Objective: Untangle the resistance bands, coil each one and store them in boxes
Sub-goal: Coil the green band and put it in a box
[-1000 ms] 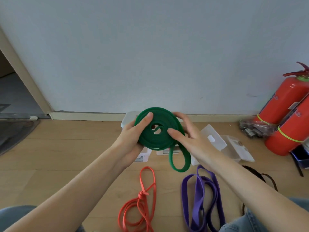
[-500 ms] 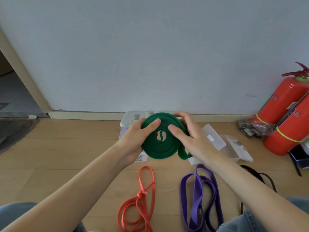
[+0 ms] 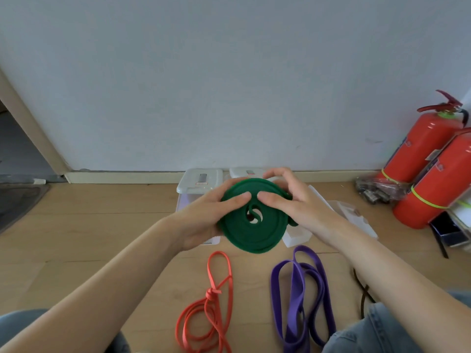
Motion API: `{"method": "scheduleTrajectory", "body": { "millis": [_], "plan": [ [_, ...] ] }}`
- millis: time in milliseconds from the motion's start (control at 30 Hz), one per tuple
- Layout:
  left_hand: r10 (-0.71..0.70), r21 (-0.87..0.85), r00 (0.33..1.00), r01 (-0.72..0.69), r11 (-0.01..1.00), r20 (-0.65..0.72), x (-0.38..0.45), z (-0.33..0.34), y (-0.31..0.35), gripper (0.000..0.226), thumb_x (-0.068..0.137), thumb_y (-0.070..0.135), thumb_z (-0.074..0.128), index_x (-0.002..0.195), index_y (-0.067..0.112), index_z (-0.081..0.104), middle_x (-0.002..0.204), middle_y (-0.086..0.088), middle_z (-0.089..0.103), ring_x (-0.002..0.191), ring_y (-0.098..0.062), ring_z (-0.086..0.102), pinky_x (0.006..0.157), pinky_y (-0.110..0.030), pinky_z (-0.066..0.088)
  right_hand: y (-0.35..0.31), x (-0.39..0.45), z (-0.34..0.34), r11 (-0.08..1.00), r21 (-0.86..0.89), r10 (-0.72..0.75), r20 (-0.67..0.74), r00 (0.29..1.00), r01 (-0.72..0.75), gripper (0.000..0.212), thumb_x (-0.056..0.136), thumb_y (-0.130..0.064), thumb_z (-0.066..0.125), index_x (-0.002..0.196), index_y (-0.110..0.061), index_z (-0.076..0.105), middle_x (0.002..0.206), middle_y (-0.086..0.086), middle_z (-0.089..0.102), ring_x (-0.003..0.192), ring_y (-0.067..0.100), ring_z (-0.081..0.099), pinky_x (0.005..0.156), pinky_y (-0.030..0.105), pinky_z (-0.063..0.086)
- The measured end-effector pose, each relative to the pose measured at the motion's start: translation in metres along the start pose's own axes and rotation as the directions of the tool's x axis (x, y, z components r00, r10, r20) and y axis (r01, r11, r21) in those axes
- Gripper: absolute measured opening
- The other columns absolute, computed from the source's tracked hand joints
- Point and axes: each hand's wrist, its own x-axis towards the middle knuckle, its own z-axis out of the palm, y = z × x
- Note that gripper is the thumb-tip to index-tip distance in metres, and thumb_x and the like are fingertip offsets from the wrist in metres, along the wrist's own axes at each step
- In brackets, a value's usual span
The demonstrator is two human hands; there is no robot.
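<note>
Status: the green resistance band (image 3: 251, 231) was wound into a flat disc and held in the air above the floor (image 3: 84, 233), in front of the boxes. Left hand (image 3: 204, 220) was closed on the coil's left edge, thumb pressed on its face. Right hand (image 3: 293, 207) was closed on the upper right edge, thumb on the face, fingers curled over the rim. A short green tail poked out at the right by the right palm, so the coil looked nearly finished, not yet tucked.

Nothing from this band was in a box. Two lidded clear boxes (image 3: 200, 182) sat against the skirting behind the coil; a further open box (image 3: 295, 236) with loose lids lay to the right, partly hidden by the hands. Couldn't tell what any box held.

Left to do, judging by the floor:
- orange resistance band (image 3: 211, 301) lay loose and knotted mid-length, needs untangling
- purple resistance band (image 3: 300, 296) lay in loose overlapping loops, uncoiled
- black band (image 3: 363, 291) was only partly visible behind the right forearm, uncoiled as far as it showed

Estimate: first of four bands close to coiled, zero visibly stored.
</note>
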Motion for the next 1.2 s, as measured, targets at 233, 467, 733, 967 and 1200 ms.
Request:
{"method": "scheduleTrajectory", "body": {
  "millis": [233, 467, 733, 967, 1200],
  "plan": [
    [-0.011, -0.195, 0.946, -0.055, 0.979, -0.323, 0.033, 0.026, -0.004, 0.017, 0.097, 0.023, 0.048, 0.112, 0.022, 0.055, 0.098, -0.003, 0.066, 0.081, -0.018, 0.065, 0.048, -0.027, 0.054, 0.007, 0.014, -0.007, 0.865, -0.502, -0.004, -0.009, 1.0, -0.001, 0.084, 0.077, -0.051, 0.067, 0.144, -0.021, 0.027, 0.132, 0.002, 0.03, 0.132, 0.019, 0.026, 0.109, 0.029, 0.026],
    [-0.081, -0.302, 0.919, -0.043, 0.952, -0.387, 0.104, 0.076, -0.012, 0.026, 0.097, 0.019, 0.046, 0.123, 0.016, 0.049, 0.109, -0.009, 0.061, 0.088, -0.024, 0.061, 0.058, -0.036, 0.05, 0.045, 0.028, -0.056, 0.619, -0.78, 0.166, 0.011, 0.986, -0.095, 0.137, 0.057, -0.061, 0.077, 0.147, -0.013, -0.015, 0.155, 0.014, 0.0, 0.143, 0.031, 0.003, 0.113, 0.045, 0.025],
    [-0.1, -0.141, 0.941, 0.057, 0.988, -0.324, 0.215, 0.133, -0.084, 0.032, 0.096, 0.019, 0.049, 0.127, 0.011, 0.048, 0.122, -0.013, 0.058, 0.109, -0.028, 0.057, 0.095, -0.045, 0.049, 0.171, 0.009, -0.116, 0.763, -0.609, 0.052, -0.276, 0.96, -0.216, 0.116, 0.055, -0.048, 0.083, 0.144, -0.008, 0.021, 0.132, 0.007, 0.043, 0.12, 0.018, 0.042, 0.085, 0.016, 0.032],
    [-0.094, 0.371, 0.985, 0.141, 0.918, -0.144, 0.3, 0.142, -0.174, 0.041, 0.097, 0.029, 0.044, 0.136, 0.016, 0.044, 0.125, -0.002, 0.056, 0.109, -0.015, 0.055, 0.1, -0.034, 0.044, 0.296, -0.009, -0.152, 0.81, -0.395, 0.235, -0.459, 0.857, -0.434, 0.103, 0.054, -0.043, 0.085, 0.139, -0.018, 0.032, 0.128, 0.0, 0.047, 0.119, 0.017, 0.043, 0.09, 0.019, 0.031],
    [-0.043, 0.945, 0.951, -0.299, 0.129, 0.307, 0.354, 0.168, -0.271, 0.048, 0.096, 0.016, 0.037, 0.143, 0.008, 0.028, 0.151, -0.006, 0.024, 0.131, -0.023, 0.037, 0.105, -0.029, 0.031, 0.392, -0.01, -0.235, 0.783, 0.078, 0.546, -0.562, 0.621, -0.618, 0.069, 0.052, -0.048, 0.084, 0.113, -0.029, 0.056, 0.107, -0.008, 0.061, 0.107, 0.016, 0.056, 0.086, 0.033, 0.05]
  ]
}}
